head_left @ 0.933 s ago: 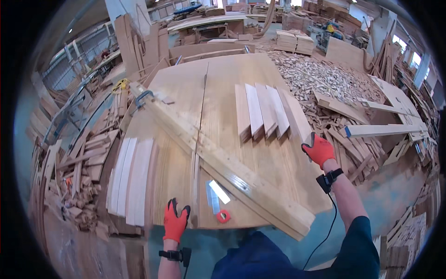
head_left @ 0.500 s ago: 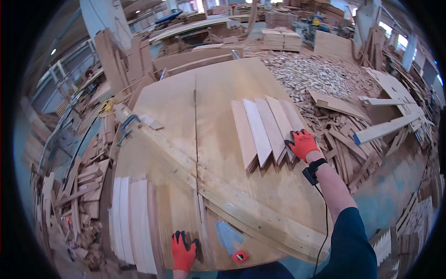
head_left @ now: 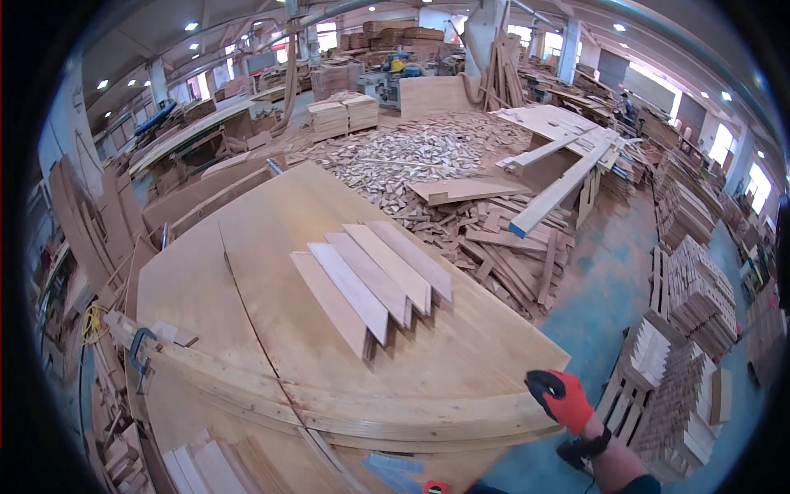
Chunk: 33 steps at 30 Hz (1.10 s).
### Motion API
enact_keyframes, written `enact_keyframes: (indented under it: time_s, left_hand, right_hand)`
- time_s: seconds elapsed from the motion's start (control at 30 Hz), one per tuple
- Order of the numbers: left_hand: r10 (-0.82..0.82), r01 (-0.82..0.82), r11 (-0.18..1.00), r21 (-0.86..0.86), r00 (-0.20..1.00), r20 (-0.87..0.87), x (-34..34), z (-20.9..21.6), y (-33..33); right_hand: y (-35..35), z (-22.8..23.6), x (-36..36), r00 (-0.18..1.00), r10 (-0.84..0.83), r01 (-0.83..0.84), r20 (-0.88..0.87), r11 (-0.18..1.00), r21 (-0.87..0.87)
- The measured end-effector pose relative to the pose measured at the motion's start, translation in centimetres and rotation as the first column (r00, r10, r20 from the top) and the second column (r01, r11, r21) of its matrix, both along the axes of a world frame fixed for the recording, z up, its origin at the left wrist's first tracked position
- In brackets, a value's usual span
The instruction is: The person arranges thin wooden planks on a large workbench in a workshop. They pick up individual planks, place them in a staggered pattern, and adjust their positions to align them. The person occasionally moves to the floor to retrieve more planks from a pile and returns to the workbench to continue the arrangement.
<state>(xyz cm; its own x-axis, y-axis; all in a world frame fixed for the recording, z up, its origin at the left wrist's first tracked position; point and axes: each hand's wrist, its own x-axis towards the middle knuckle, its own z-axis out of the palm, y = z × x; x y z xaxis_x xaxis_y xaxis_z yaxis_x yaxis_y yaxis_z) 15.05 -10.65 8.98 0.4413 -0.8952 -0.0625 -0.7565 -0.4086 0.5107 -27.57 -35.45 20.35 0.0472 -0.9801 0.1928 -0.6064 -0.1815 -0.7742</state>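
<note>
Around the middle of the tabletop (head_left: 485, 354), we have five slanted-end boards (head_left: 370, 273) lying side by side. Change: our right hand (head_left: 568, 403) is off them now and sits at the near right edge, by the end of the long beam (head_left: 370, 413). So neither hand we can see holds the row; the boards look free to shift if bumped. Right fingers are curled and bunched together; can't tell if they pinch anything, or if the hand touches the beam. View has swung right, so our left hand is out of sight, finger state unknown. Near edge cuts off the pale strips (head_left: 202, 469) at left and the red tape measure (head_left: 436, 487). Flat square (head_left: 393, 469) beside it is blurry.
</note>
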Motion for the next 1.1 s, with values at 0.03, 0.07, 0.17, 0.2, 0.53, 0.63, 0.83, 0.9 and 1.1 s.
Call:
enact_keyframes:
  time_s: [0.03,0.07,0.17,0.2,0.53,0.63,0.83,0.9,1.1]
  left_hand:
    - [0.012,-0.012,1.0,-0.01,1.0,0.013,-0.1,0.2,0.5]
    - [0.026,-0.026,0.999,-0.023,0.999,0.028,-0.2,0.6,1.2]
    - [0.165,-0.187,0.979,-0.075,0.957,-0.238,-1.3,1.2,4.2]
    - [0.218,-0.264,0.961,-0.076,0.901,-0.375,-1.6,1.2,5.4]
    - [-0.039,0.097,0.971,0.219,0.966,-0.255,-7.2,-2.0,14.8]
    - [-0.014,0.153,0.862,0.484,0.96,-0.279,-7.0,-9.5,17.9]
    - [-0.06,0.244,0.781,0.575,0.946,-0.319,-7.0,-21.1,20.9]
    - [-0.034,0.299,0.753,0.586,0.907,-0.42,-7.7,-20.2,19.8]
    - [0.009,0.312,0.809,0.498,0.84,-0.542,-8.8,-21.3,18.3]
  right_hand:
    - [2.6,-0.1,-1.1,0.995,-0.092,0.091,0.023,0.994,0.061]
    - [4.6,-1.0,-2.1,0.991,-0.136,0.135,0.004,0.986,0.094]
    - [9.5,-4.4,-5.8,0.979,-0.202,0.203,-0.019,0.972,0.12]
    - [10.2,-5.1,-6.9,0.98,-0.195,0.197,-0.037,0.978,0.07]
    - [11.4,-9.3,-9.0,0.902,0.115,-0.102,-0.416,0.993,0.053]
    - [11.3,-9.8,-7.3,0.768,0.259,-0.237,-0.585,0.965,0.114]
    - [10.5,-11.4,-5.8,0.675,0.26,-0.301,-0.691,0.951,0.064]
    - [9.9,-12.2,-5.4,0.646,0.289,-0.298,-0.707,0.948,0.115]
    - [9.0,-11.1,-3.4,0.583,0.312,-0.283,-0.75,0.943,0.173]
